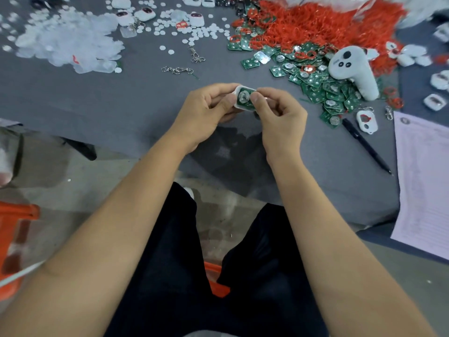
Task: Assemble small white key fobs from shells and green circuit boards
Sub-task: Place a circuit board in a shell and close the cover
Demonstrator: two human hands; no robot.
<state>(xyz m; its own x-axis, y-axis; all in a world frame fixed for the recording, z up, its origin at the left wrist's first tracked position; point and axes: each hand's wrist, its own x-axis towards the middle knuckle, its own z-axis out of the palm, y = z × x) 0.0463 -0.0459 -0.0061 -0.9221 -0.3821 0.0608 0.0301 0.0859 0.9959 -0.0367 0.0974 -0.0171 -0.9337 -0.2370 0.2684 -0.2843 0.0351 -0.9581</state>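
A small white key fob shell (243, 107) is held above the grey table (121, 105), with a green circuit board (243, 98) lying inside it. My left hand (204, 115) grips the shell's left side, thumb on its edge. My right hand (279, 117) pinches the right side, thumb pressing on the board. A pile of green circuit boards (323, 86) lies to the right. Finished white fobs (145, 14) sit at the far side of the table.
A heap of red rubber rings (315, 23) fills the back right. Clear round discs (65, 37) are heaped at the back left. Metal key clasps (177, 70), a white controller (352, 69), a black pen (366, 147), a paper sheet (422, 181) and a white shell (366, 121) lie around.
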